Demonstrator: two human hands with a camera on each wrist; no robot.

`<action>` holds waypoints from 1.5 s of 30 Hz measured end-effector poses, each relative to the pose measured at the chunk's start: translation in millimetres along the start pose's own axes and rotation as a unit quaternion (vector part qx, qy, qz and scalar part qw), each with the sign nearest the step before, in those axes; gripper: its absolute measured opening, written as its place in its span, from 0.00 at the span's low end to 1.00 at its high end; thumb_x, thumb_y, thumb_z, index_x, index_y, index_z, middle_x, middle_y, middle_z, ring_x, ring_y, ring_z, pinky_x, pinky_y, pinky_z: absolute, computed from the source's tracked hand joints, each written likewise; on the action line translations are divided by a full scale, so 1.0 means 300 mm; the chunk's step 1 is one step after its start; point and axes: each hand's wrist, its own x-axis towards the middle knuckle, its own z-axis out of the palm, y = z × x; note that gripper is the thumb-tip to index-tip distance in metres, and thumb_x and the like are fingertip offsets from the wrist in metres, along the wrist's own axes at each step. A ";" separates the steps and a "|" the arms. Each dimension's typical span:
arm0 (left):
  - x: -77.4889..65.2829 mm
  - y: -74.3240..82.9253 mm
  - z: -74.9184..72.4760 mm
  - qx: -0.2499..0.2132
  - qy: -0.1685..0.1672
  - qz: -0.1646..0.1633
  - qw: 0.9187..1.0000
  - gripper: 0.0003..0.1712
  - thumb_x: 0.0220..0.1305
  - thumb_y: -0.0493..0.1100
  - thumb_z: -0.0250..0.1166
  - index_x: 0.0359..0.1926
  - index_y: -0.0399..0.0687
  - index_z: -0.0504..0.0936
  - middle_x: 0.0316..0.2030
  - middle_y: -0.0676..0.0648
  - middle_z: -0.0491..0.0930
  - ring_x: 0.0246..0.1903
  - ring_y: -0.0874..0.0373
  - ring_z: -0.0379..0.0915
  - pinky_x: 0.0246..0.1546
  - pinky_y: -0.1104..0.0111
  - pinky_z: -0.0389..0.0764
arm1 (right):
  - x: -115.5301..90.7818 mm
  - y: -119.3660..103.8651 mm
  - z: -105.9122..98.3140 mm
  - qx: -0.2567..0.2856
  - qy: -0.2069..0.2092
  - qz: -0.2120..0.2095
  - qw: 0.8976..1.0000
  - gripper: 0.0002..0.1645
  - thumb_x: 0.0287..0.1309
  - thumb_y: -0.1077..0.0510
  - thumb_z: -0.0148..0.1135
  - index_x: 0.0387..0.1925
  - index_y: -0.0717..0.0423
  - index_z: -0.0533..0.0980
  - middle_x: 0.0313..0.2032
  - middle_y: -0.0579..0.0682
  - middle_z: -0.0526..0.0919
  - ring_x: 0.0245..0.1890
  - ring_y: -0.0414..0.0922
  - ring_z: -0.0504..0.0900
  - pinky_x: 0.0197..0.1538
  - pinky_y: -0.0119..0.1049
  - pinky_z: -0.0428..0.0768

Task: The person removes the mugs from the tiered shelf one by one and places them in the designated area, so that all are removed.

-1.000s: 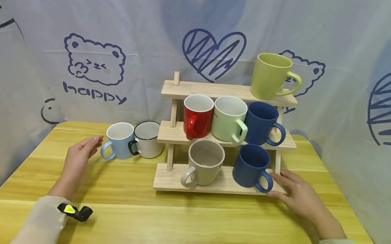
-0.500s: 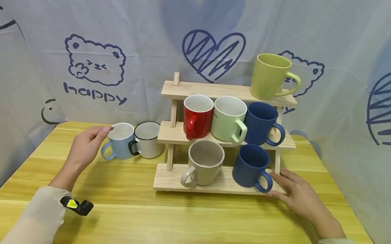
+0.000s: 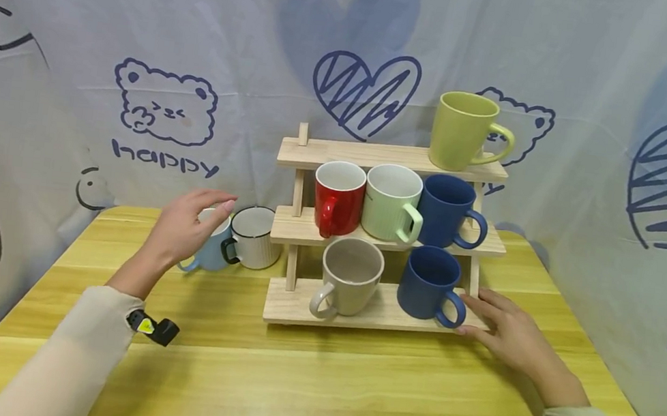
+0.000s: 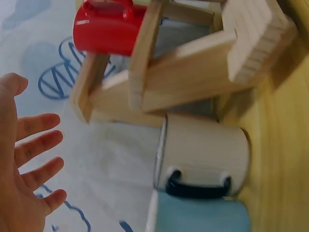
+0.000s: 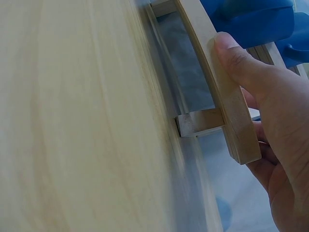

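Note:
My left hand (image 3: pixel 186 225) hovers over the light blue mug (image 3: pixel 219 250), hiding part of it. In the left wrist view its fingers (image 4: pixel 41 145) are spread and hold nothing. Close against the blue mug stands a white mug (image 3: pixel 255 240) with a black rim and black handle. My right hand (image 3: pixel 517 332) grips the right end of the bottom shelf of a three-tier wooden rack (image 3: pixel 298 303). In the right wrist view the thumb (image 5: pixel 236 55) lies on the shelf's edge, with the other fingers behind it. A dark blue mug (image 3: pixel 426 284) stands beside that hand.
The bottom shelf also bears a grey-beige mug (image 3: pixel 350 278). On the middle shelf stand a red mug (image 3: pixel 337 198), a pale green mug (image 3: pixel 392 204) and another dark blue mug (image 3: pixel 446 210). A yellow-green mug (image 3: pixel 461 130) stands at the top right. A printed curtain (image 3: pixel 253 41) hangs behind the table (image 3: pixel 312 391).
My left hand has moved right and upward, from beside the light blue mug to above it. The right hand keeps its grip on the rack, and the mugs stand where they were.

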 end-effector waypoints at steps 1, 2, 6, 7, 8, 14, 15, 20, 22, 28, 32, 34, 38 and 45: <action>0.011 0.013 0.000 0.001 -0.002 0.006 1.000 0.28 0.75 0.59 0.49 0.58 0.43 0.80 0.58 0.39 0.75 0.61 0.40 0.66 0.61 0.42 0.64 | 0.000 -0.001 -0.001 0.000 -0.001 0.001 1.000 0.38 0.55 0.37 0.68 0.64 0.49 0.75 0.63 0.66 0.71 0.60 0.67 0.69 0.56 0.66 0.71; 0.020 0.026 0.000 0.003 -0.003 0.012 1.000 0.28 0.75 0.59 0.49 0.58 0.43 0.80 0.58 0.40 0.75 0.61 0.40 0.66 0.61 0.42 0.65 | 0.000 -0.001 -0.001 0.000 -0.002 0.002 1.000 0.38 0.55 0.37 0.68 0.64 0.49 0.75 0.63 0.66 0.70 0.60 0.67 0.69 0.56 0.66 0.71; 0.056 0.077 -0.001 0.011 -0.003 0.041 0.999 0.28 0.75 0.59 0.49 0.58 0.45 0.80 0.58 0.41 0.76 0.61 0.41 0.67 0.61 0.43 0.65 | 0.001 -0.003 -0.006 0.000 -0.011 0.009 1.000 0.39 0.55 0.36 0.67 0.64 0.49 0.74 0.63 0.66 0.70 0.61 0.67 0.68 0.56 0.66 0.70; 0.064 0.093 -0.001 0.014 -0.004 0.047 0.999 0.27 0.75 0.59 0.49 0.59 0.45 0.80 0.58 0.41 0.76 0.61 0.42 0.67 0.61 0.44 0.65 | 0.001 -0.003 -0.007 -0.001 -0.011 0.010 1.000 0.39 0.56 0.36 0.67 0.64 0.49 0.74 0.63 0.66 0.70 0.61 0.67 0.68 0.56 0.66 0.70; 0.072 0.108 -0.002 0.018 -0.006 0.054 0.998 0.27 0.75 0.59 0.49 0.59 0.46 0.80 0.59 0.41 0.75 0.61 0.42 0.67 0.61 0.44 0.65 | 0.001 -0.003 -0.008 -0.001 -0.011 0.009 1.000 0.39 0.56 0.36 0.67 0.64 0.49 0.74 0.63 0.66 0.70 0.61 0.67 0.68 0.56 0.67 0.70; 0.134 0.205 0.003 0.016 -0.013 0.082 0.996 0.27 0.74 0.59 0.51 0.60 0.48 0.79 0.61 0.43 0.75 0.63 0.44 0.65 0.64 0.47 0.64 | 0.000 -0.003 -0.008 -0.001 -0.004 0.003 1.000 0.38 0.55 0.37 0.68 0.63 0.51 0.75 0.63 0.66 0.70 0.60 0.67 0.69 0.56 0.66 0.71; 0.144 0.222 0.005 0.015 -0.014 0.086 0.996 0.27 0.74 0.59 0.51 0.60 0.48 0.79 0.61 0.43 0.75 0.63 0.45 0.65 0.64 0.48 0.64 | 0.000 -0.003 -0.008 -0.001 -0.003 0.002 1.000 0.38 0.55 0.37 0.68 0.63 0.51 0.75 0.63 0.66 0.70 0.60 0.67 0.69 0.56 0.66 0.71; 0.187 0.297 0.016 0.019 -0.030 0.106 0.994 0.27 0.73 0.58 0.53 0.61 0.47 0.78 0.61 0.44 0.75 0.63 0.46 0.66 0.65 0.50 0.64 | -0.001 -0.001 -0.006 -0.003 0.000 -0.001 1.000 0.38 0.54 0.37 0.68 0.63 0.51 0.75 0.62 0.66 0.71 0.60 0.67 0.69 0.57 0.66 0.71; 0.203 0.322 0.021 0.021 -0.036 0.115 0.993 0.27 0.72 0.58 0.54 0.61 0.47 0.78 0.60 0.45 0.76 0.63 0.47 0.66 0.65 0.51 0.65 | -0.001 0.000 -0.006 -0.003 -0.002 -0.001 1.000 0.38 0.55 0.37 0.68 0.63 0.51 0.75 0.63 0.66 0.70 0.60 0.67 0.69 0.57 0.66 0.70; 0.252 0.391 0.033 0.023 -0.048 0.134 0.990 0.27 0.72 0.58 0.55 0.61 0.47 0.78 0.60 0.47 0.76 0.61 0.51 0.68 0.64 0.55 0.66 | 0.002 -0.001 -0.006 -0.005 -0.005 -0.001 1.000 0.38 0.55 0.37 0.67 0.64 0.50 0.75 0.63 0.66 0.70 0.61 0.67 0.69 0.57 0.66 0.70; 0.286 0.444 0.042 0.034 -0.065 0.138 0.988 0.29 0.72 0.59 0.54 0.64 0.48 0.76 0.62 0.46 0.74 0.63 0.50 0.66 0.66 0.56 0.64 | 0.002 -0.001 -0.005 -0.006 -0.002 -0.001 1.000 0.38 0.54 0.37 0.68 0.63 0.50 0.75 0.63 0.66 0.71 0.60 0.67 0.69 0.56 0.66 0.71; 0.301 0.471 0.048 0.037 -0.075 0.134 0.987 0.30 0.71 0.61 0.54 0.65 0.49 0.75 0.64 0.46 0.72 0.65 0.50 0.63 0.67 0.57 0.62 | 0.002 0.000 -0.004 -0.005 -0.001 -0.001 1.000 0.38 0.54 0.37 0.68 0.63 0.50 0.75 0.62 0.66 0.71 0.60 0.67 0.70 0.56 0.66 0.71; 0.336 0.520 0.066 0.031 -0.090 0.129 0.987 0.32 0.71 0.63 0.53 0.67 0.52 0.73 0.65 0.47 0.70 0.67 0.51 0.60 0.68 0.58 0.60 | 0.003 0.001 -0.004 -0.004 -0.001 -0.002 1.000 0.38 0.54 0.37 0.68 0.63 0.50 0.75 0.62 0.66 0.71 0.60 0.67 0.70 0.56 0.66 0.71; 0.387 0.586 0.108 0.030 -0.103 0.149 0.983 0.32 0.71 0.65 0.51 0.67 0.54 0.73 0.65 0.48 0.70 0.66 0.52 0.62 0.67 0.59 0.61 | 0.003 -0.002 -0.003 -0.009 0.001 -0.003 1.000 0.39 0.54 0.37 0.68 0.63 0.50 0.75 0.62 0.66 0.71 0.60 0.67 0.70 0.56 0.65 0.71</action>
